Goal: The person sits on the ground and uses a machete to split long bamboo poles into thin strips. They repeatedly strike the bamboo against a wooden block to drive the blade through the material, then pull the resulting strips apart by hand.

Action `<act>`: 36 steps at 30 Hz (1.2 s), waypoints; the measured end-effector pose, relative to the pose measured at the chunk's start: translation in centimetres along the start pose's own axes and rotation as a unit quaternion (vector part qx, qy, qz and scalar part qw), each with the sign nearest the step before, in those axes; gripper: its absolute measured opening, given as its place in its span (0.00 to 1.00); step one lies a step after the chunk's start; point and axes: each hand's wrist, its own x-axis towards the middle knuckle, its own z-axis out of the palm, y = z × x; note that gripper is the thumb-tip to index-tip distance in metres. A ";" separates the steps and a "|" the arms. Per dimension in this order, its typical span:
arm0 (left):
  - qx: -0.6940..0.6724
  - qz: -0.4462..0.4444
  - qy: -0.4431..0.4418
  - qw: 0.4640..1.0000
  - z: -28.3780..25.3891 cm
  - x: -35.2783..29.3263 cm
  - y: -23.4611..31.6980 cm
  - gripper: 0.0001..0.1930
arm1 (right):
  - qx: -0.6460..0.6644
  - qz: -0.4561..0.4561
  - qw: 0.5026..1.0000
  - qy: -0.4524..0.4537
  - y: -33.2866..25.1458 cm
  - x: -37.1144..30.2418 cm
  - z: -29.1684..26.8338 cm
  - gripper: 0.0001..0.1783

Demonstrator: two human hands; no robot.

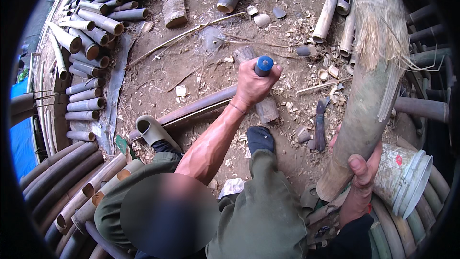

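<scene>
My left hand [255, 84] is closed round a handle with a round blue end [264, 65] that points up; the rest of that tool is hidden below the fist. Beneath it a wooden block [267, 109] lies on the ground, and a split bamboo pole [191, 110] runs in from the left, passing behind my wrist. On the right, my right hand [365, 170] grips a thick bamboo piece [360, 108] near its lower end, thumb on the near side. This piece slants upward to the right, its far end frayed into pale fibres [376, 38].
A dark-handled knife [320, 125] lies among wood chips between my hands. A white bucket [397, 177] stands tilted at the right. Cut bamboo tubes [91, 50] are stacked at the left, with more poles [329, 7] at the far right. My feet rest on the dirt.
</scene>
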 end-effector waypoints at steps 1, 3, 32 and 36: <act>-0.007 -0.001 -0.003 1.000 0.1 0.0 0.2 0.13 | 0.006 -0.012 1.000 0.006 -0.2 0.1 0.4 0.53; -0.022 -0.002 -0.010 1.000 0.4 -0.1 0.5 0.13 | 0.018 -0.036 0.999 0.016 -0.6 0.4 1.2 0.57; 0.032 -0.075 -0.252 0.964 -1.0 0.5 0.6 0.12 | -0.268 -0.139 0.948 -0.105 1.5 4.5 2.8 0.53; -0.059 -0.108 -0.071 0.990 -3.6 -3.7 -0.9 0.16 | -0.097 -0.083 0.991 0.032 8.5 4.7 2.7 0.54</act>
